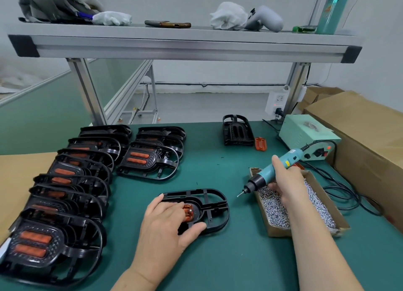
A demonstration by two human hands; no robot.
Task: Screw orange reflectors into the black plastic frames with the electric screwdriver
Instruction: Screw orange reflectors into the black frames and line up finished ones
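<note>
Your left hand (168,221) lay flat, fingers fairly straight, pressing the black frame (214,205) onto the worktop (229,264) and partly covering the orange reflector (188,212) seated in it. Your right hand (285,181) was wrapped round the electric screwdriver (268,174), its bit clear of the frame. The frame looked light, stiff and thin-ribbed, likely to skid. Pressing down beside the reflector seemed the surest hold.

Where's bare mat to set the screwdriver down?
Bare mat: the centre stretch between the stacked frames, the upright frame and the frame under the left hand; also the near strip between both forearms. Crowded: left side, and right around the screw box, cable and power supply.
</note>
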